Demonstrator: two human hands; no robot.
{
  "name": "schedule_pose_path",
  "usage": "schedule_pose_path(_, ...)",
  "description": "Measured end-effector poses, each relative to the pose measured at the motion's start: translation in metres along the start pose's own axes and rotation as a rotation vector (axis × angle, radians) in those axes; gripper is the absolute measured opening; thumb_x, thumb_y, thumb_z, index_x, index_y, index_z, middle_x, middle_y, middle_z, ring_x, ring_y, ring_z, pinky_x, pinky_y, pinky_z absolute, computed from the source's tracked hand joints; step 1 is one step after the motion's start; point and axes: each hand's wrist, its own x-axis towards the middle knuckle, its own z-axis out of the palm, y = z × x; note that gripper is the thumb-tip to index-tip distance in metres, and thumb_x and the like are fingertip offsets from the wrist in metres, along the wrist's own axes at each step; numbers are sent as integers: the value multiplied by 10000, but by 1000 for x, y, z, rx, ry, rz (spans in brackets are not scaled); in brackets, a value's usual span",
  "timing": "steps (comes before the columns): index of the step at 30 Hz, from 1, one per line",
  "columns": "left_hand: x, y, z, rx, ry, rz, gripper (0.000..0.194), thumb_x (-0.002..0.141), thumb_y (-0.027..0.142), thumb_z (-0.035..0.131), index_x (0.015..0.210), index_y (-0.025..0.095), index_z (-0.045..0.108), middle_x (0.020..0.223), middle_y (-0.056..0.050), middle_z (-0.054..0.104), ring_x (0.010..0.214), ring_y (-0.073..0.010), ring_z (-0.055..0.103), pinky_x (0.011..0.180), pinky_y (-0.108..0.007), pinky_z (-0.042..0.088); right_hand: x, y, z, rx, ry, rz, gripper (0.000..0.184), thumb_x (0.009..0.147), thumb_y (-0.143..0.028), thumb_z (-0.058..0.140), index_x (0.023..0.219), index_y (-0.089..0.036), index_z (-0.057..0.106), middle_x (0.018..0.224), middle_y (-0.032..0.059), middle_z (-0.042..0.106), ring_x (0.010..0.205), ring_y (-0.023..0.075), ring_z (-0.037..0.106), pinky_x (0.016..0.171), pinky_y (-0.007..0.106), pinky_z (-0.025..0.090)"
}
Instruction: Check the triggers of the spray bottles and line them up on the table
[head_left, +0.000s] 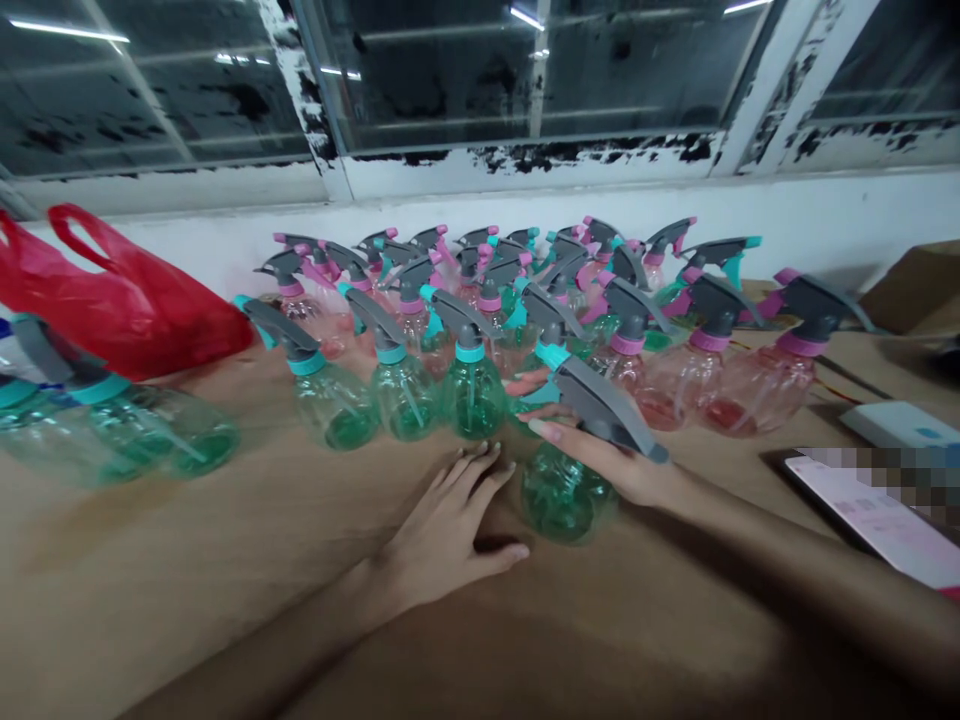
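My right hand (pixel 600 455) is closed around the neck of a green spray bottle (pixel 562 495) with a grey trigger head and teal collar, standing on the brown table (pixel 225 560). My left hand (pixel 450 525) lies flat on the table just left of that bottle, fingers stretched out and holding nothing. Behind both hands stand several more spray bottles: green ones (pixel 472 385) in the front row, pink ones (pixel 712 375) to the right and further back.
A red plastic bag (pixel 120 300) lies at the left by the white wall. Two green bottles (pixel 150 425) rest at the far left. At the right sit a phone (pixel 877 520), a white box (pixel 900 425) and a cardboard box (pixel 915 290).
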Motion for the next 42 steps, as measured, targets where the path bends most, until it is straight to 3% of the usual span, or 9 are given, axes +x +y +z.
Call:
schedule_pose_path(4,1,3,-2,0,4,-4,744,819,563,596,1394,164,341,1460,-149,335,1350,-314,270,1069,-492,258,0,3,0,15,0,-1,286,812,-283,639,1086,-247,567,1125,45,613,949,182,644,865,351,529)
schedule_pose_path(15,-8,33,0,-123,83,-116,750,811,435,636,1388,155,246,1382,-153,425,1267,-311,394,1046,-493,303,2,-2,7,38,-23,-30,257,809,-246,651,1053,-251,573,1131,38,600,1035,189,603,888,351,515)
schedule_pose_path(19,-17,40,-10,-218,155,-212,726,797,407,649,1365,171,263,1305,-146,474,1197,-313,460,969,-481,394,4,-6,28,81,-71,-35,271,801,-233,657,1057,-247,571,1148,32,601,903,163,648,859,344,518)
schedule_pose_path(25,-47,41,-29,-218,342,-224,826,771,517,670,1390,200,224,1298,-148,473,1208,-341,445,965,-509,389,10,-18,78,109,-173,-33,355,775,-270,668,1109,-224,558,1135,63,617,866,178,657,801,351,540)
schedule_pose_path(33,-102,12,-46,-39,497,-281,686,783,450,681,1329,238,323,1184,-97,545,1072,-316,544,885,-478,468,36,-26,140,-117,-288,-240,516,724,-426,708,1145,-187,528,1089,92,616,989,238,613,863,421,501)
schedule_pose_path(36,-124,-5,-62,-27,426,-311,595,834,458,636,1322,280,346,1261,-76,493,1142,-309,493,941,-481,427,48,-29,147,-302,-397,-313,736,679,-504,724,1266,-154,451,1276,138,536,1199,268,495,987,446,421)
schedule_pose_path(38,-138,-20,-70,-22,472,-384,619,832,506,628,1331,276,342,1293,-84,446,1170,-305,461,948,-472,420,54,-33,148,-406,-432,-282,884,651,-552,727,1357,-158,371,1411,137,428,1301,258,397,1045,437,369)
schedule_pose_path(40,-150,-39,-75,29,539,-453,592,826,542,618,1305,275,392,1251,-84,456,1139,-301,477,923,-459,433,61,-37,146,-473,-400,-278,824,680,-542,714,1353,-183,401,1426,102,433,1307,230,399,1061,415,356)
schedule_pose_path(42,-158,-60,-78,115,598,-476,599,801,580,622,1271,257,439,1185,-83,493,1095,-306,501,903,-457,436,69,-42,143,-507,-312,-375,594,760,-456,685,1259,-182,515,1356,87,520,1254,198,467,1052,378,368)
